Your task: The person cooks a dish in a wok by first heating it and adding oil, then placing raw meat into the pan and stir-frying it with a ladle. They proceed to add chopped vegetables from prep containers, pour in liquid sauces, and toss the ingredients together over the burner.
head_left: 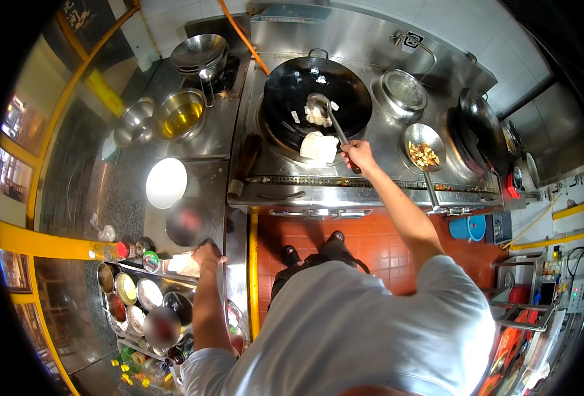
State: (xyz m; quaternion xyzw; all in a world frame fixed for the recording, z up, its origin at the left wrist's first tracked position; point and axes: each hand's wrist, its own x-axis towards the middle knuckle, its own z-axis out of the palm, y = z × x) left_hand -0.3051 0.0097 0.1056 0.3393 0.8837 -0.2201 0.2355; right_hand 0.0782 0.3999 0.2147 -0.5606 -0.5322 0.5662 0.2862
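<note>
My right hand [357, 154] grips the handle of a metal ladle [339, 123]. The ladle's bowl rests inside a large black wok [292, 99], among pale pieces of food [316, 117]. A folded white cloth [318, 148] lies over the wok's near rim, just left of that hand. My left hand [209, 255] is low on the left counter, beside a blurred dark round dish [188, 221] with something red in it. Its fingertips are hard to make out, so I cannot tell whether they hold anything. A white plate [166, 182] sits farther back on the counter.
A steel bowl of yellow oil [180, 115] and stacked strainers [198, 53] stand at the back left. Seasoning pots [126, 288] line the near left. Right of the wok are a lidded steel pot [404, 91], a strainer ladle [424, 143] with browned pieces, and another wok [482, 126].
</note>
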